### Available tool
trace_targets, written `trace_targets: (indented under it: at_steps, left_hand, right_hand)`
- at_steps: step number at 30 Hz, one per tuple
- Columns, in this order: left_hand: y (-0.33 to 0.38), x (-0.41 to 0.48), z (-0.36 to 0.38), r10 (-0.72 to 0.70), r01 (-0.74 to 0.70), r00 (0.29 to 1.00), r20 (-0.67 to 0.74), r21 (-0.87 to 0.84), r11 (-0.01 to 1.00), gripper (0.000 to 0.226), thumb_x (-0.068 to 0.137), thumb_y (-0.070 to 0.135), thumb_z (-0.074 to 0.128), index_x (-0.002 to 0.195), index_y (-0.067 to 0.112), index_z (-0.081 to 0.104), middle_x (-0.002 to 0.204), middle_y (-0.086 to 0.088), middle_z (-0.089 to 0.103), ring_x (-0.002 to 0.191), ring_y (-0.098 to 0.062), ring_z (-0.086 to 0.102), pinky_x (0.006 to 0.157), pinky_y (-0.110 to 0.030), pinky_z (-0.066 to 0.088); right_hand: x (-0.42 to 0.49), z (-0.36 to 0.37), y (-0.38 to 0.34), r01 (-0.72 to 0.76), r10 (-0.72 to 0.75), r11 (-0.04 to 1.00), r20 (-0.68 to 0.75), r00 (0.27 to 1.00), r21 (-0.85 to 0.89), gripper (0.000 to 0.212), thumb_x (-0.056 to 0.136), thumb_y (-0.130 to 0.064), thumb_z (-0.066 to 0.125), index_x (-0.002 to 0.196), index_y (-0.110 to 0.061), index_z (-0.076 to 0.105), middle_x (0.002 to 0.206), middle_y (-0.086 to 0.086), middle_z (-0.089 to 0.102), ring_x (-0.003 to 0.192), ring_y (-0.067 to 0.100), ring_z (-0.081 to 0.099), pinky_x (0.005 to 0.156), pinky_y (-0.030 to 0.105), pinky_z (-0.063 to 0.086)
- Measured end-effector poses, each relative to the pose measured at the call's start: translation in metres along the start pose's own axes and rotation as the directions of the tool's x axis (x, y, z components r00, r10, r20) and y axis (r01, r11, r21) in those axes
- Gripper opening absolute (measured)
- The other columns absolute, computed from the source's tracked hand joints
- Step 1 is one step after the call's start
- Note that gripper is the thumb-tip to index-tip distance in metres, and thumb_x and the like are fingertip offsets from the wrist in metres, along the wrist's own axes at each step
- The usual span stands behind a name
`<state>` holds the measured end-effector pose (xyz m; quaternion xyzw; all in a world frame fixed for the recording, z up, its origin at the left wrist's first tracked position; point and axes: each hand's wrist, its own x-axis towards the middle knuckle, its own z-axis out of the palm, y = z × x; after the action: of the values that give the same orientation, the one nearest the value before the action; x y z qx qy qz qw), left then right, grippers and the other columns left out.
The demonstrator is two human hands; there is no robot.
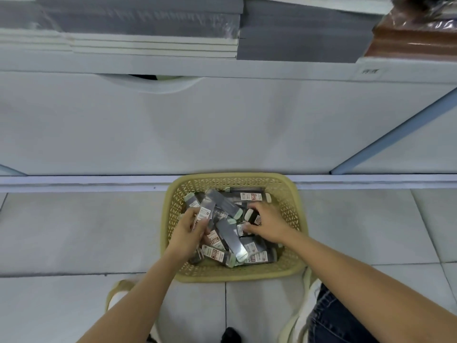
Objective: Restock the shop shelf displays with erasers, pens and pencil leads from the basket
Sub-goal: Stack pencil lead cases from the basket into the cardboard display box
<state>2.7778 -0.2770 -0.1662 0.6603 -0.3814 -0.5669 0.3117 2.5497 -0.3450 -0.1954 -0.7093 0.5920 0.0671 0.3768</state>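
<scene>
Bare forearms reach down past a denim knee (342, 318) into the yellow basket (237, 277), which sits on the tiled floor (74, 231) against the shelf base. The left hand (188, 229) has its grip curled round long grey packs (205, 211). The right hand (269, 225) has its grip pinching a small dark pack (253, 216). White labels (249, 196) with red print are too blurred to read, as is the shelf tag (370, 71). Grey and white sheet stacks (148, 26) lie above.
</scene>
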Motion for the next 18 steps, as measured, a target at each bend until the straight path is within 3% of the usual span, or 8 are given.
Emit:
trace_targets:
  at_steps: [2,6,9,12,14,16,18]
  left_hand:
    - [-0.002,-0.002,-0.002,-0.03,0.029,0.999,-0.04,-0.013,0.999,0.005,0.1,0.016,0.05,0.104,0.016,0.054,0.077,-0.01,0.063,0.058,-0.017,0.062,0.055,-0.03,0.053]
    - [-0.003,-0.005,-0.001,-0.097,0.095,0.995,-0.037,-0.076,0.993,0.007,0.101,0.013,0.048,0.107,0.012,0.051,0.084,-0.013,0.069,0.064,-0.021,0.063,0.06,-0.032,0.056]
    - [-0.004,-0.007,0.004,-0.137,0.138,0.99,0.017,-0.092,0.986,0.009,0.102,0.013,0.047,0.11,0.012,0.05,0.082,-0.011,0.068,0.065,-0.021,0.061,0.061,-0.031,0.056]
    - [-0.002,-0.006,0.011,-0.155,0.159,0.987,0.039,-0.14,0.977,0.012,0.1,0.011,0.049,0.112,0.009,0.053,0.082,-0.011,0.065,0.066,-0.019,0.06,0.063,-0.031,0.054]
    - [0.0,-0.004,0.017,-0.147,0.151,0.988,0.041,-0.151,0.977,0.014,0.099,0.013,0.053,0.112,0.009,0.054,0.084,-0.01,0.066,0.068,-0.018,0.062,0.066,-0.033,0.055]
    - [0.004,-0.003,0.024,-0.144,0.15,0.988,0.048,-0.167,0.974,0.02,0.095,0.02,0.061,0.112,0.011,0.056,0.089,-0.008,0.069,0.076,-0.017,0.067,0.07,-0.031,0.057]
    - [0.012,-0.003,0.031,-0.149,0.162,0.986,0.072,-0.221,0.962,0.031,0.088,0.03,0.069,0.113,0.013,0.06,0.098,-0.004,0.072,0.087,-0.013,0.07,0.071,-0.026,0.056]
  right_hand:
    - [0.004,0.008,-0.001,-0.036,0.036,0.998,-0.003,0.999,-0.041,0.071,0.076,-0.042,0.078,0.136,-0.024,0.045,0.138,0.001,0.048,0.13,0.023,0.039,0.106,0.036,0.033]
    - [0.003,0.01,0.004,0.017,-0.02,0.999,-0.066,0.998,-0.038,0.037,0.075,-0.029,0.081,0.107,-0.019,0.066,0.112,0.001,0.062,0.11,0.02,0.051,0.089,0.031,0.042]
    - [0.0,0.002,0.009,0.074,-0.074,0.997,-0.055,0.996,-0.012,0.024,0.08,-0.028,0.077,0.099,-0.016,0.071,0.102,0.0,0.067,0.094,0.014,0.056,0.076,0.025,0.04]
    - [-0.001,-0.017,0.007,0.098,-0.063,0.971,-0.162,0.985,0.22,0.019,0.085,-0.024,0.072,0.103,-0.016,0.069,0.091,-0.008,0.067,0.081,0.006,0.057,0.067,0.011,0.038]
    - [-0.001,-0.033,0.003,0.109,-0.021,0.885,-0.196,0.98,0.452,0.018,0.089,-0.022,0.068,0.106,-0.017,0.068,0.092,-0.011,0.068,0.082,0.004,0.061,0.069,0.011,0.042]
    - [-0.002,-0.044,-0.005,0.082,-0.019,0.741,-0.1,0.995,0.667,0.015,0.091,-0.024,0.065,0.105,-0.019,0.069,0.091,-0.01,0.071,0.084,0.005,0.065,0.074,0.018,0.048]
    - [-0.004,-0.044,-0.016,0.033,-0.05,0.629,-0.002,0.999,0.777,0.016,0.092,-0.024,0.064,0.105,-0.018,0.069,0.092,-0.004,0.073,0.085,0.011,0.067,0.076,0.026,0.052]
